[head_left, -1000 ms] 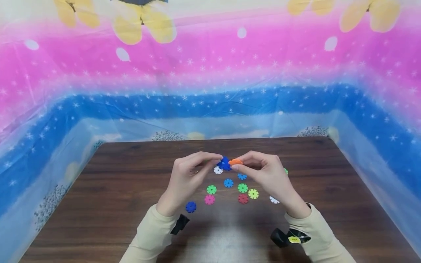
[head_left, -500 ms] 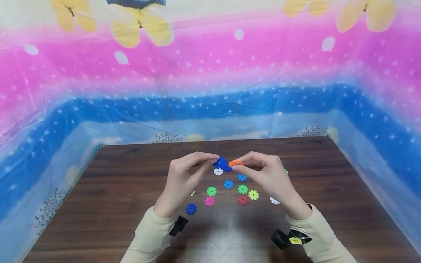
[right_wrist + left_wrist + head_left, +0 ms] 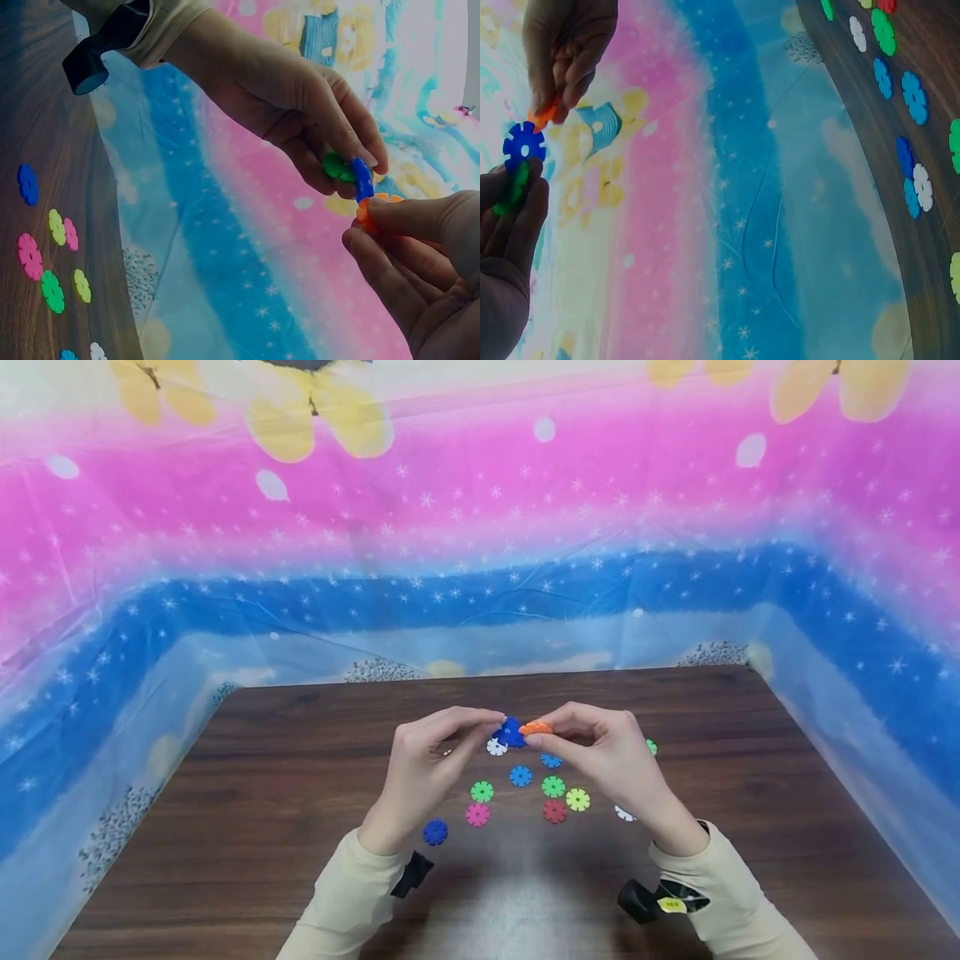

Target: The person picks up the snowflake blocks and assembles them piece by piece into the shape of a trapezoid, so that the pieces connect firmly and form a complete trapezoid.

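Observation:
My left hand [image 3: 431, 768] pinches a blue interlocking disc [image 3: 512, 732] raised over the table, fingers pointing right. In the left wrist view a green disc [image 3: 511, 189] joins that blue disc [image 3: 523, 145], between the left thumb and fingers. Facing it, my right hand [image 3: 607, 756] grips an orange interlocking disc [image 3: 536, 727] between thumb and fingers. Edge to edge, the orange disc [image 3: 373, 212] meets the blue disc [image 3: 361, 178] in the right wrist view. Fingers hide part of each disc, and I cannot tell whether orange and blue are slotted together.
Several loose notched discs lie flat on the brown wooden table [image 3: 225, 827], including pink [image 3: 477, 814], red [image 3: 555, 812], yellow [image 3: 577, 800] and dark blue [image 3: 435, 832] ones. A pink and blue patterned cloth [image 3: 450, 502] hangs around the table's back and sides.
The left hand shifted slightly left with the blue disc, then came back right against the orange disc, the blue disc turning a little. The right hand stayed nearly still, holding the orange disc.

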A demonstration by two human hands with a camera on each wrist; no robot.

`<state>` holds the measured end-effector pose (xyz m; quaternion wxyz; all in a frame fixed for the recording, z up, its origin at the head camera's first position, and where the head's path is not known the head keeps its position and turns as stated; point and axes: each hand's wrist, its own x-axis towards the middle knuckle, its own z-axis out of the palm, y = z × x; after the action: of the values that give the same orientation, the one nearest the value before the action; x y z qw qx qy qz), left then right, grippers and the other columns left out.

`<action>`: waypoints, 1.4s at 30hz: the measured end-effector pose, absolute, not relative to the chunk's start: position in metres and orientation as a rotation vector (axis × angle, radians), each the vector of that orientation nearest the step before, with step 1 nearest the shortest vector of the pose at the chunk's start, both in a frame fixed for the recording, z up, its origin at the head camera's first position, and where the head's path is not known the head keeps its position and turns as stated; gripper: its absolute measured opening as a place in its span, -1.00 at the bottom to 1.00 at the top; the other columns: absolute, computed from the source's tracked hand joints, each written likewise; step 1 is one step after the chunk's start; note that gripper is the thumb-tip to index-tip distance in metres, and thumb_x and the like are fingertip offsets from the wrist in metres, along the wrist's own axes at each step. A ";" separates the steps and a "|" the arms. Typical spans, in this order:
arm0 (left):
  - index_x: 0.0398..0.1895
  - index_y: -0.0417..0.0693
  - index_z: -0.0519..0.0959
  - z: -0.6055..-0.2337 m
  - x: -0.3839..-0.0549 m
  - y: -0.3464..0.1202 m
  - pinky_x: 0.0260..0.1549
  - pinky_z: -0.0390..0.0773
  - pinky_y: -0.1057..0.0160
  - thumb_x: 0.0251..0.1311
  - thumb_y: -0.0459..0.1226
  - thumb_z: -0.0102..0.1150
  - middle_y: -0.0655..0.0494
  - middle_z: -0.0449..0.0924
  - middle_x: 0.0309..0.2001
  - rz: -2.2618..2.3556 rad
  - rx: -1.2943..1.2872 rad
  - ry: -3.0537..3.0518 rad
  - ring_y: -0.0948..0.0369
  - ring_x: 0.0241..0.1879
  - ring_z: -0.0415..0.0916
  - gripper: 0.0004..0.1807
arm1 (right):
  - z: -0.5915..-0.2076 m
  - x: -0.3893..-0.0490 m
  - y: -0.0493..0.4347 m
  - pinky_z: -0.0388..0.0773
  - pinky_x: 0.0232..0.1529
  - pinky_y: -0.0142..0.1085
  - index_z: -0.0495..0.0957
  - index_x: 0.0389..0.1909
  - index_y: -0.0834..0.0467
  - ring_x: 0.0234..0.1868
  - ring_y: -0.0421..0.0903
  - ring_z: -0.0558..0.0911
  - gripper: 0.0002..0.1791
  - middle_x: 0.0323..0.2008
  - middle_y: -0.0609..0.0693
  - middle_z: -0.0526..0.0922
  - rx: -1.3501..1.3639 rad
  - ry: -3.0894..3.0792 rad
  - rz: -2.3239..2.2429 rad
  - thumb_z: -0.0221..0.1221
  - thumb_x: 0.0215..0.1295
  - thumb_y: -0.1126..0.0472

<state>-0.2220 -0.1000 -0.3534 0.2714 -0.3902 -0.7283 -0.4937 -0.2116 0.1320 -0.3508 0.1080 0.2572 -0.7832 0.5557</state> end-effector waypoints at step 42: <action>-0.05 -0.14 0.73 -0.350 -0.222 -0.100 -0.40 0.49 0.37 0.22 -0.53 0.30 0.07 0.75 -0.17 -1.318 -1.026 -1.899 0.26 -0.40 0.56 -0.73 | -0.348 -0.217 0.135 0.66 -0.06 -0.10 0.48 -0.02 0.25 -0.15 0.07 0.77 -0.82 -0.20 0.18 0.77 0.796 -2.238 2.070 0.18 0.48 0.26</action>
<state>-0.2220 -0.0998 -0.3500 0.3015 -0.3867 -0.7160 -0.4968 -0.2170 0.1349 -0.3481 -0.0046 0.2526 -0.7103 0.6570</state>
